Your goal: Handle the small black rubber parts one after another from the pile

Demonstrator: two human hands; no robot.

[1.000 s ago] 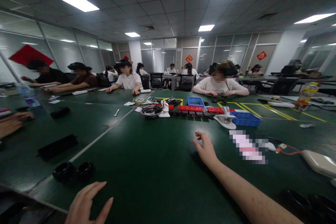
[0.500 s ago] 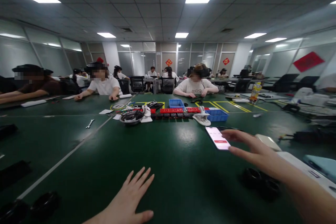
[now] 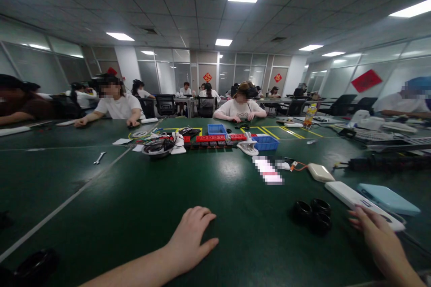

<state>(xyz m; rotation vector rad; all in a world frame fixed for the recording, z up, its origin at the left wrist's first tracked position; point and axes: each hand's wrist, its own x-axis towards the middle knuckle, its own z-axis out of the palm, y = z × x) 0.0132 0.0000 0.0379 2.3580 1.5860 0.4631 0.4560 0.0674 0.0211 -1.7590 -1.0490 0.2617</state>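
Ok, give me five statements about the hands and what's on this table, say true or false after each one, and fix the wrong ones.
1. In the picture, three black rings appear between the left hand and the right hand. True.
2. A wrench lies on the table, away from both hands. True.
3. The wrench is closer to the right hand than to the left hand. False: it is closer to the left hand.
4. The right hand is nearer than the left hand to the long white box. True.
5. The long white box lies to the left of the three black rings. False: it lies to their right.
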